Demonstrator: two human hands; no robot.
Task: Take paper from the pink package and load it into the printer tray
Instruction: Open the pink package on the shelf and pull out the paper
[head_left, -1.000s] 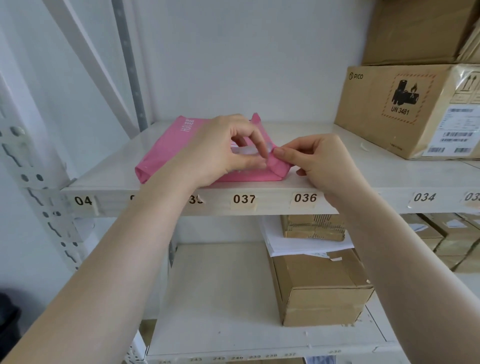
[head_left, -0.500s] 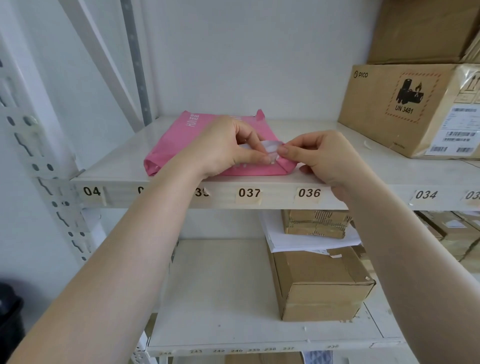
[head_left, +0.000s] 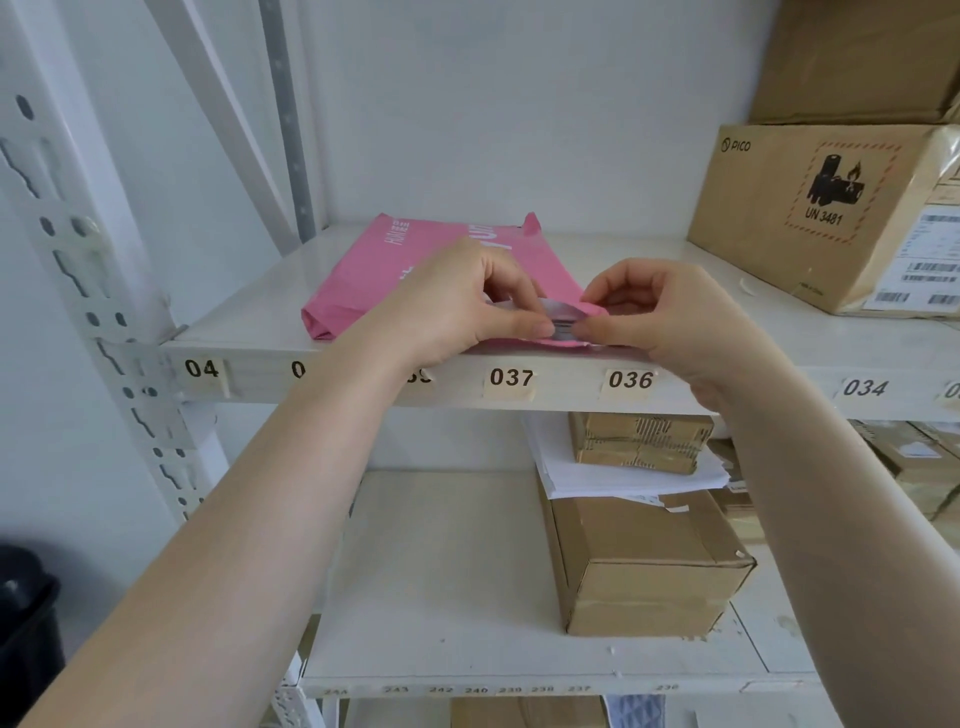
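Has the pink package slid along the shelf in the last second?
No. The pink package has its left end at the same spot between the 04 label and the 037 label.

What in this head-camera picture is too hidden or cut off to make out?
- Open end of the pink package: covered by the left hand and right hand.
- Shelf label beside 037: blocked by the left forearm.
- Top-right box: cut by the frame edge.
- Printer tray: not in view.
- Lower shelf numbers: too small.

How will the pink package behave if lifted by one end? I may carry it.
The pink package looks like thin wrap with a crumpled end, so probably slippery. It lies flat and slab-like, so likely fairly stiff and heavy. Its opened end could spill sheets.
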